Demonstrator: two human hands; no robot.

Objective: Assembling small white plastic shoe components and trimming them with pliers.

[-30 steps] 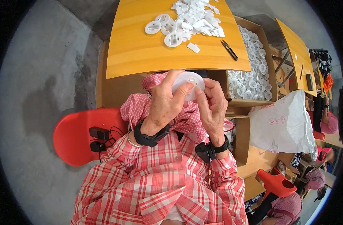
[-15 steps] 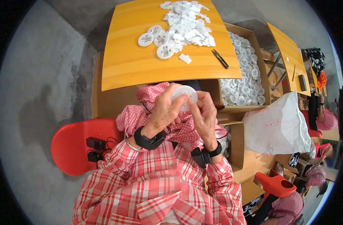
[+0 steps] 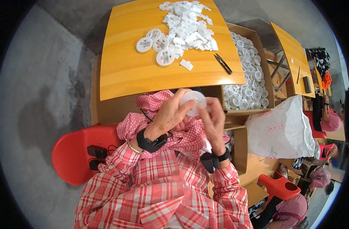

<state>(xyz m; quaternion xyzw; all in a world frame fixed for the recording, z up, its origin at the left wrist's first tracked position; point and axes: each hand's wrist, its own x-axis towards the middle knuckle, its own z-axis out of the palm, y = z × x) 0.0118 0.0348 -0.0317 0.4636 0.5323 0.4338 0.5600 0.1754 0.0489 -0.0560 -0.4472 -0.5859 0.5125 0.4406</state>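
Note:
In front of my lap, just off the near edge of the table, a round white plastic disc (image 3: 193, 98) is held up. My left hand (image 3: 167, 114) grips its left side, thumb lying across its face. At the right rim, the bent fingers and thumb of my right hand (image 3: 213, 119) press on the disc; they are slightly blurred, and whether a small piece sits under them is hidden. Several similar discs with slots (image 3: 165, 57) lie on the table beside a heap of small white plastic pieces (image 3: 189, 28). One loose white piece (image 3: 186, 65) lies apart.
Black thread snips (image 3: 223, 63) rest on the yellow table (image 3: 132, 78), near its right edge. A cardboard box of white discs (image 3: 251, 72) stands to the right, above a white plastic bag (image 3: 281, 128). On the left is a red chair (image 3: 73, 156) holding black adapters. Other people sit far right.
The disc has moved slightly right and nearer to me. My right hand has shifted a little right and turned at the rim, while my left hand keeps its grip.

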